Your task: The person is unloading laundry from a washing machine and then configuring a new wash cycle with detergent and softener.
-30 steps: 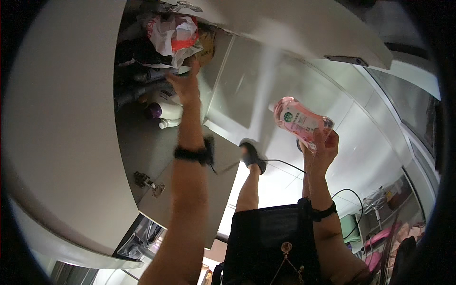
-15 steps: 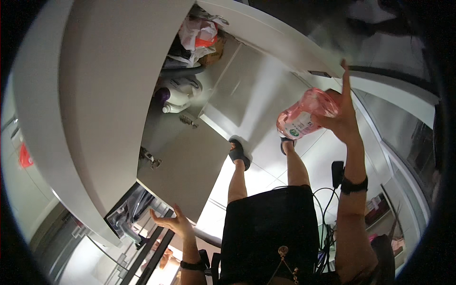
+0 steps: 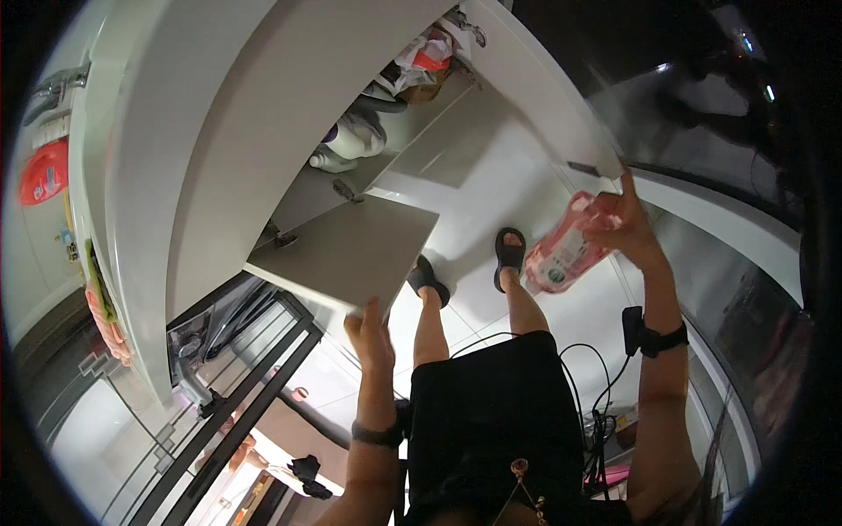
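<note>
My right hand [image 3: 638, 235] is closed around the upper end of a large pink plastic bottle [image 3: 566, 250] with a pale label, tilted above the floor. One finger of that hand stretches up to the edge of the far cabinet door [image 3: 535, 92], beside its dark slot. With fingers bent over the rim, my left hand [image 3: 373, 340] grips the free corner of the near cabinet door [image 3: 351, 250], which stands swung out. Between both doors lies the cabinet's inside, where white bottles [image 3: 355, 138] and crumpled plastic bags [image 3: 425, 60] sit.
My feet in black slippers [image 3: 510, 250] stand on white floor tiles. Black cables [image 3: 601, 430] hang by my right side. A black-framed glass door [image 3: 254, 403] is at lower left. On the counter at far left are a red container [image 3: 46, 174] and cloths [image 3: 105, 316].
My left hand, open and apart from the door before, has moved up and taken its corner. The right hand and pink bottle have shifted slightly lower in view. The view has turned somewhat.
</note>
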`<state>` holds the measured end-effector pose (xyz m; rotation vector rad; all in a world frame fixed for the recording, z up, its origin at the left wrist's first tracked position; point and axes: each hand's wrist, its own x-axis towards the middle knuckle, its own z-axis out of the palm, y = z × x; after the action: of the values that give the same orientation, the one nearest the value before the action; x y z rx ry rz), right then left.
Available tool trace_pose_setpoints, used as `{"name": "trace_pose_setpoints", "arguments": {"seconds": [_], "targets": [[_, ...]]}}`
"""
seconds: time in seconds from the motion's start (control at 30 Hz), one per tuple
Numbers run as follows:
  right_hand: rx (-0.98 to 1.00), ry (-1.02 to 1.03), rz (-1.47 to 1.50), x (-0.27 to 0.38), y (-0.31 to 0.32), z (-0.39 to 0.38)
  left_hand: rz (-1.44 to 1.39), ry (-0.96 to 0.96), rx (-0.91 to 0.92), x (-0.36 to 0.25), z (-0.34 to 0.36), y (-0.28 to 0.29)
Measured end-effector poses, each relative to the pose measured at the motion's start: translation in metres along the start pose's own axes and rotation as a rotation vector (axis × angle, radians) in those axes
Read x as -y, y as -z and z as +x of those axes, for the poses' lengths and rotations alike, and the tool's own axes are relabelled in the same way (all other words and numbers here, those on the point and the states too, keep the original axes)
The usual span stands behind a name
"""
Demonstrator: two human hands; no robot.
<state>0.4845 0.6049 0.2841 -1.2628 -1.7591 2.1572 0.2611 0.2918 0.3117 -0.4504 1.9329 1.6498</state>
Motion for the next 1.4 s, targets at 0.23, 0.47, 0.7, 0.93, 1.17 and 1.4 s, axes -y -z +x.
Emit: {"name": "trace_pose_setpoints", "arguments": {"seconds": [0.23,0.47,0.7,0.93,1.17,1.4], "targets": [[0.231,-0.042,-0.174,0.014,-0.088,-0.01,-0.387,-0.156,0.352,-0.042,0.063,-0.08],[0.339,0.198,-0.166,0.05,-0.194,0.031,-0.51,-0.107,0.446,-0.058,0.087,-0.08],[0.197,0.117,-0.095,0.038,-0.215,0.059,-0.507,-0.173,0.553,-0.06,0.12,-0.08],[0.259,0.163,-0.112,0.057,-0.233,0.088,-0.454,-0.188,0.608,-0.066,0.139,-0.07],[0.218,0.151,-0.246,0.076,-0.248,0.115,-0.485,-0.085,0.542,-0.075,0.139,-0.067],[0.204,0.076,-0.266,0.08,-0.233,0.096,0.141,-0.015,0.579,-0.096,0.098,-0.018]]}}
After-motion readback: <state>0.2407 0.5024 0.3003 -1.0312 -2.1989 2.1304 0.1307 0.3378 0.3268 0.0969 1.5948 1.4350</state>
